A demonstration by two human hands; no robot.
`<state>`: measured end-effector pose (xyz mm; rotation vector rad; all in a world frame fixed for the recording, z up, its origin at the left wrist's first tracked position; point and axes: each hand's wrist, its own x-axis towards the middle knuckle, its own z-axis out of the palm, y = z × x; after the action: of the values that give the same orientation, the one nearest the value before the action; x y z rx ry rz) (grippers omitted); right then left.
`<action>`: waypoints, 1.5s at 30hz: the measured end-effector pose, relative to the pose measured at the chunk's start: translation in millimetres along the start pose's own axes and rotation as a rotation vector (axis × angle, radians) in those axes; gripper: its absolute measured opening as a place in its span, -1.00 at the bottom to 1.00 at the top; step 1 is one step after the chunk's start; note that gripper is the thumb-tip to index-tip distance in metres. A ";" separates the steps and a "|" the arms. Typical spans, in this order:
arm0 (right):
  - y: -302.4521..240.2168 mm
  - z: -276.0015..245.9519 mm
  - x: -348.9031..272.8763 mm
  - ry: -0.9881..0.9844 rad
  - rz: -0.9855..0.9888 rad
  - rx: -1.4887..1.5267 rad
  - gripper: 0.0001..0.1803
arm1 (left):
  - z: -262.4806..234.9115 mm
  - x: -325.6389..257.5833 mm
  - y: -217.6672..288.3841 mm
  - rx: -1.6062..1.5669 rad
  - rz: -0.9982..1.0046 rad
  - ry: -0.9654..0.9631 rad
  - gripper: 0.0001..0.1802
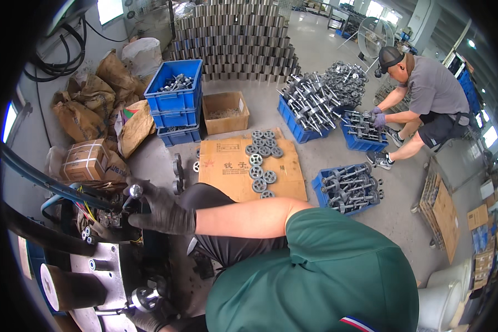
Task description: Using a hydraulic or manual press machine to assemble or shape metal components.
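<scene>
My right hand [169, 211], in a dark glove, closes loosely around a lever with a shiny ball knob [136, 191] on the machine. Low in the picture, my gloved left hand [148, 320] is partly hidden beneath a spoked metal wheel on a shaft [146, 299] and appears to hold it. This wheel sits at the edge of the machine's metal plate [113, 271], near a thick, dark cylinder [72, 288].
Grey spoked wheels [255, 160] lie on flat cardboard [221, 185]. Blue crates [174, 102] are stacked beside an open carton [225, 113]. A crate of shaft assemblies [348, 188] stands to the right. A co-worker [434, 88] bends over another crate [364, 143]. Metal tubes [232, 44] are piled behind.
</scene>
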<state>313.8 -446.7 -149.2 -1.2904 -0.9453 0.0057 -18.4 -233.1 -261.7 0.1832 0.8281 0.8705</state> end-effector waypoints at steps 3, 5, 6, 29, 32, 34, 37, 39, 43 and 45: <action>45.9 46.7 -67.4 -0.137 0.328 0.649 -0.08 | 2.8 -32.6 -49.5 0.010 -0.129 -0.394 -0.60; 59.5 72.6 -119.6 -0.304 0.850 0.245 -0.27 | 10.1 -52.1 -75.9 0.007 -0.111 -0.431 -0.56; 63.0 79.1 -137.1 -0.488 0.880 0.576 -0.41 | 16.6 -57.4 -85.1 0.121 0.006 -0.370 -0.53; -46.2 -258.7 -148.9 0.293 0.604 0.704 -0.51 | -56.2 95.2 -172.1 1.351 0.122 -0.695 -0.86; -15.5 -303.9 -207.2 0.811 0.784 0.599 -0.60 | -51.0 70.1 -174.4 1.626 0.079 -0.691 -0.81; 15.9 -342.2 -250.3 1.079 0.882 0.605 -0.65 | -46.6 62.9 -174.3 1.760 0.028 -0.756 -0.76; 53.3 -396.6 -323.7 1.386 0.812 0.574 -0.73 | -41.5 64.6 -173.2 1.862 -0.083 -0.746 -0.64; 65.5 -435.4 -368.9 1.323 0.560 0.964 -0.72 | -41.4 65.8 -173.3 1.827 -0.087 -0.769 -0.62; 86.5 -523.0 -423.5 1.802 0.486 0.765 -0.64 | -45.7 58.9 -175.2 1.759 -0.102 -0.661 -0.61; 100.2 -555.3 -436.8 1.863 0.441 0.529 -0.60 | -45.3 56.7 -178.1 1.769 -0.093 -0.644 -0.70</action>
<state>412.4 -1076.0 -470.9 -0.5098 0.8961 -0.4832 77.8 -315.1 -406.7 1.8328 0.7504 -0.2645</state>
